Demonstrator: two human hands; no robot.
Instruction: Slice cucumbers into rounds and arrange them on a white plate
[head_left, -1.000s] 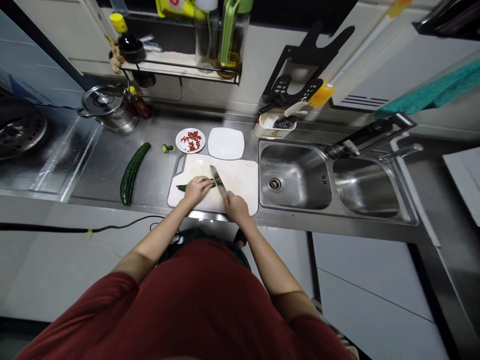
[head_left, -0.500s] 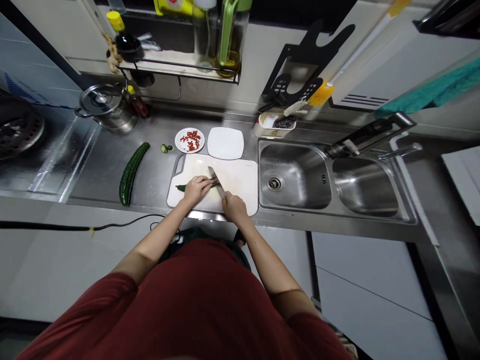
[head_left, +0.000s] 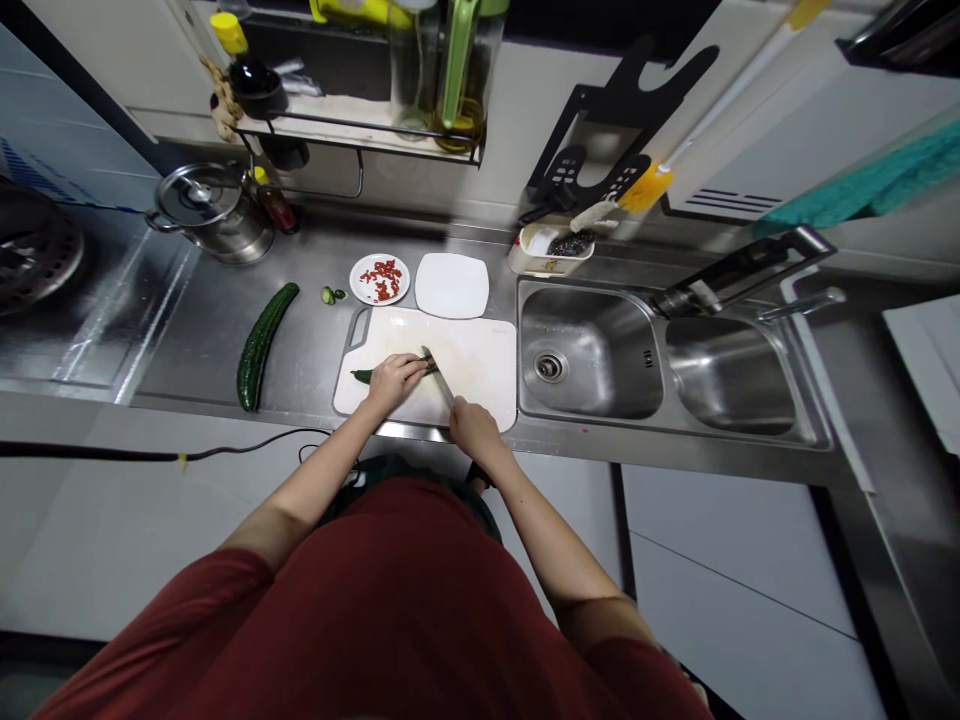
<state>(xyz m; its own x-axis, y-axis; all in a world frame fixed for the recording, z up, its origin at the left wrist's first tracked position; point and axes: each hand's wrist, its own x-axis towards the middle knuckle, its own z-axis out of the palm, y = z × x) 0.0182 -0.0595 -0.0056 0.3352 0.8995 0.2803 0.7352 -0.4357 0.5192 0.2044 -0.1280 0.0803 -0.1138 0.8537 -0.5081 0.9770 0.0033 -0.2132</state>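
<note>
On the white cutting board [head_left: 480, 365] lies a piece of cucumber [head_left: 362, 376], held down by my left hand [head_left: 396, 381], which covers its middle. My right hand [head_left: 474, 430] is closed round the handle of a knife [head_left: 442, 383]. The blade points up and left, its edge at the cucumber's right end beside my left fingertips. Behind the board stand a white plate with chopped red pieces [head_left: 380, 279] and a bare white plate [head_left: 451, 285]. A whole cucumber [head_left: 262, 345] rests on the steel counter at the left, with small green end pieces [head_left: 331, 295] nearer the plates.
Right of the board is a double sink [head_left: 600, 350] with a faucet [head_left: 750, 270]. A lidded pot [head_left: 214, 215] and a red sauce bottle [head_left: 277, 205] stand at the back left. A wall shelf [head_left: 360, 130] with bottles hangs above the counter, and a small container [head_left: 551, 262] sits behind the sink.
My right hand has moved slightly right and towards me, drawing the knife back along with it. My left hand keeps its place on the cucumber.
</note>
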